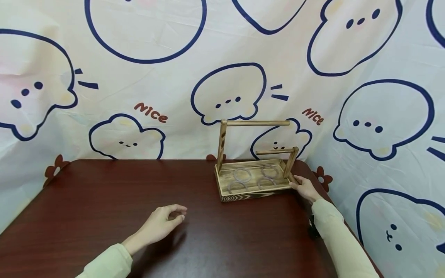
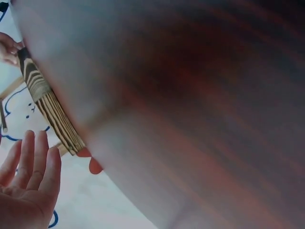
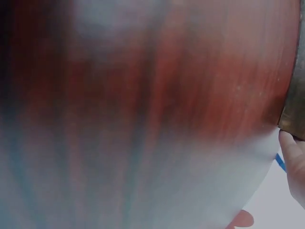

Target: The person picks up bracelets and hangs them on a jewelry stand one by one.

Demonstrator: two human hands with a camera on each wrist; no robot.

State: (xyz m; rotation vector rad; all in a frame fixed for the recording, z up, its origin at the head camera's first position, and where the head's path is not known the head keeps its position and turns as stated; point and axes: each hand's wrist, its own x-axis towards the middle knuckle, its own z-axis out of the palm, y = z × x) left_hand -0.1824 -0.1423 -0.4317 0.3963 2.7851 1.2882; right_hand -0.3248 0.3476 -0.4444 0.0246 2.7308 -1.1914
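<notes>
Now, right hand (image 1: 305,188): straight fingers touch the wooden tray (image 1: 255,196) corner.
Left hand (image 1: 162,223): loosely curled, empty, on table (image 1: 104,200).

a wooden tray (image 1: 255,195) stood on the table (image 1: 104,200), toward its far right corner. four rings (image 1: 242,175) lay inside it, two toward the back and two toward the front. a tall handle frame (image 1: 255,123) rose from the tray's left side, a lower one (image 1: 276,151) from its right. the right hand (image 1: 305,187) touched the tray's right end. the left hand (image 1: 161,224) rested on the table, nearer and well left of the tray. a cloth backdrop (image 1: 156,77) hung behind the table.
</notes>
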